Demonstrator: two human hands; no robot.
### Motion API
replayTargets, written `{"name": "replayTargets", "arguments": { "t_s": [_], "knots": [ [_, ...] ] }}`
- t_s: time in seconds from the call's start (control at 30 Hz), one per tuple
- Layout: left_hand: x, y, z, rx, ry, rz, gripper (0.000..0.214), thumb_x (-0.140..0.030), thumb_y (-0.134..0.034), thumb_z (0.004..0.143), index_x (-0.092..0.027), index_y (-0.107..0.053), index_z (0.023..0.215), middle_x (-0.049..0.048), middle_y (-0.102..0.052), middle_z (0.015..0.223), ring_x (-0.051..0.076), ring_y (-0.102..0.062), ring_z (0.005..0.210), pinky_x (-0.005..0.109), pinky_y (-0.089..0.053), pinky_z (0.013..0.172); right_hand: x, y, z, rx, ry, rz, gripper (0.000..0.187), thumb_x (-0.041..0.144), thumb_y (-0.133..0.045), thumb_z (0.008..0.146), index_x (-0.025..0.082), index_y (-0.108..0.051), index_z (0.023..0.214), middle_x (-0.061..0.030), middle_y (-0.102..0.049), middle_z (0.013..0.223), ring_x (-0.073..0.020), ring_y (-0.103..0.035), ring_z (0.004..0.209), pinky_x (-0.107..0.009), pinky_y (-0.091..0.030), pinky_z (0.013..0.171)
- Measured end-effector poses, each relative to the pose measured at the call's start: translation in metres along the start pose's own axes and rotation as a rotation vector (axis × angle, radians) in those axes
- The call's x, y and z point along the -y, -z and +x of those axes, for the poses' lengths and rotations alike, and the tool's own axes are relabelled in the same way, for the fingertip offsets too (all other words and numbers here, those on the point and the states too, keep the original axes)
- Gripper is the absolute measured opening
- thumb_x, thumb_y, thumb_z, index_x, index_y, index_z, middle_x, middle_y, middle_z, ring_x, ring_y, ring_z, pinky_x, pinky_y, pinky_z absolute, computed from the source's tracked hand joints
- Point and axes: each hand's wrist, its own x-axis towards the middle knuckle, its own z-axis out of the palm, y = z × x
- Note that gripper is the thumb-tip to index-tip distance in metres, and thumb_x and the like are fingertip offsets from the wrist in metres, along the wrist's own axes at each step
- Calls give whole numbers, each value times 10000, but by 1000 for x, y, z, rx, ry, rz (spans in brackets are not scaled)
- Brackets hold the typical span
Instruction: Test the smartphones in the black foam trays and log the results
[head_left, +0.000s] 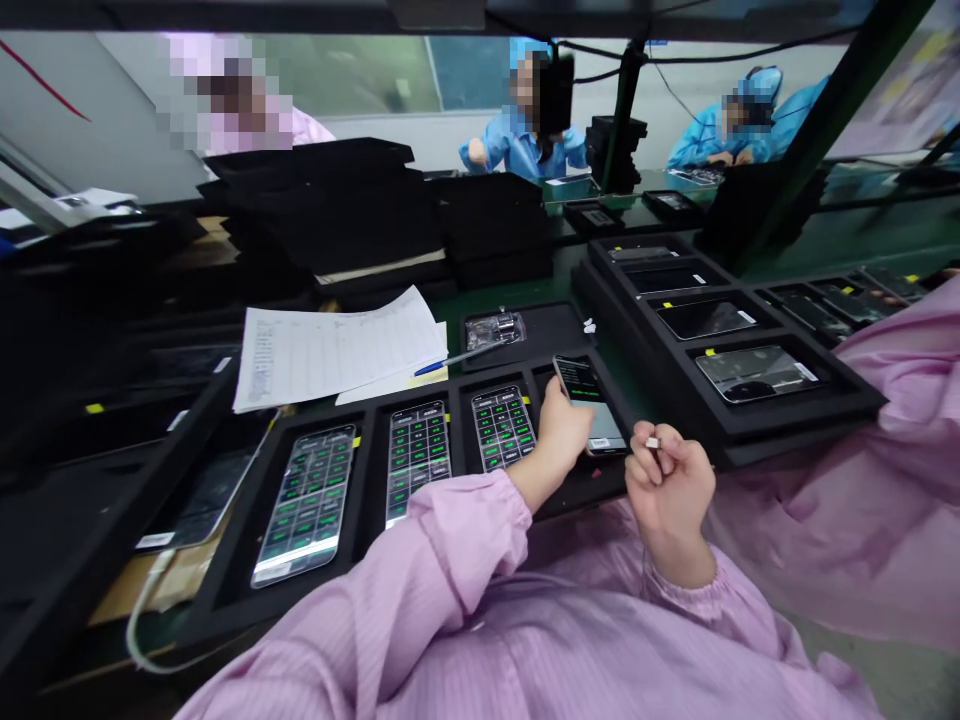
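My left hand (559, 435) is closed on a smartphone (606, 422) at the right end of the black foam tray (450, 382). Its thumb lies across the screen, which shows green text on black above a grey area. Just right of that phone, my right hand (670, 490) is closed in a pinch on a small white piece (652, 443), too small to make out. Further left in the tray lie three phones with lit screens of green-lettered grids: one phone (501, 428) beside my left wrist, a middle phone (418, 455) and a larger-looking phone (306, 505).
Printed sheets (337, 350) and a blue pen (431, 368) lie behind the tray. A bag of small metal parts (495, 328) sits nearby. Stacked trays of dark phones (761, 373) stand at right. A white cable (142, 620) loops at left. Co-workers sit opposite and at right.
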Motion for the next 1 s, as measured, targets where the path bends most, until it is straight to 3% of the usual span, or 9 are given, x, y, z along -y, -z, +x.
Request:
{"name": "replayTargets", "arguments": {
  "t_s": [0.13, 0.27, 0.37, 0.5, 0.6, 0.7, 0.83, 0.9, 1.0],
  "knots": [
    [-22, 17, -3, -21, -137, -154, 441, -107, -618, 737, -194, -477, 1145, 88, -683, 1126, 223, -672, 1059, 388, -515, 959, -4, -7, -10, 18, -169, -19, 322, 233, -635, 686, 217, -318, 630, 89, -396, 531, -39, -133, 379, -178, -111, 337],
    [-45, 30, -25, -14, -336, -275, 449, -162, -635, 777, -215, -447, 1182, 79, -659, 1185, 209, -654, 1108, 381, -515, 984, -19, -23, -13, 166, -322, -155, 293, 416, -723, 765, 226, -503, 799, 99, -458, 522, -33, -142, 372, -166, -102, 339],
    [-52, 33, -38, -49, -422, -317, 452, -184, -647, 802, -230, -442, 1203, 83, -652, 1200, 209, -657, 1112, 364, -544, 943, -28, -32, -11, 229, -247, -326, 397, 543, -737, 781, 209, -523, 755, 93, -446, 464, -36, -189, 358, -181, -128, 344],
    [-53, 38, -43, -120, -445, -371, 456, -197, -660, 813, -239, -453, 1217, 81, -651, 1204, 205, -659, 1115, 352, -549, 933, -28, -36, -10, 253, -104, -495, 417, 568, -705, 822, 193, -571, 700, 78, -434, 427, -59, -283, 378, -205, -205, 382],
    [-54, 49, -35, -152, -380, -440, 440, -203, -686, 781, -222, -471, 1164, 77, -665, 1155, 211, -672, 1067, 374, -551, 922, -18, -35, -13, 297, -60, -578, 389, 520, -704, 840, 193, -586, 666, 74, -421, 413, -67, -306, 379, -217, -227, 399],
    [-51, 61, -19, -228, -266, -428, 369, -193, -638, 787, -215, -474, 1117, 72, -665, 1132, 199, -672, 1037, 372, -541, 924, 3, -42, -6, 253, 26, -578, 361, 456, -687, 851, 206, -548, 631, 71, -408, 414, -72, -307, 376, -223, -214, 397],
    [-29, 54, -7, -157, -80, -307, 324, -119, -649, 720, -190, -528, 1011, 65, -694, 984, 212, -692, 931, 377, -555, 859, 27, -81, 48, 254, 124, -613, 385, 383, -532, 880, 236, -330, 588, 71, -355, 447, -77, -247, 376, -236, -188, 384],
    [-12, 38, -7, -76, 34, -221, 329, -58, -684, 650, -173, -556, 930, 59, -693, 855, 229, -696, 840, 404, -561, 821, 24, -109, 91, 255, 104, -1053, 382, 306, -417, 924, 234, -253, 586, 63, -351, 474, -71, -247, 386, -234, -229, 396],
    [5, 15, -11, -16, 142, -105, 334, -2, -675, 614, -143, -575, 900, 86, -686, 824, 268, -691, 846, 495, -552, 845, -1, -141, 153, 275, 6, -1315, 362, 247, -481, 947, 198, -407, 597, 43, -449, 534, -59, -320, 408, -221, -289, 409]
  ]
}}
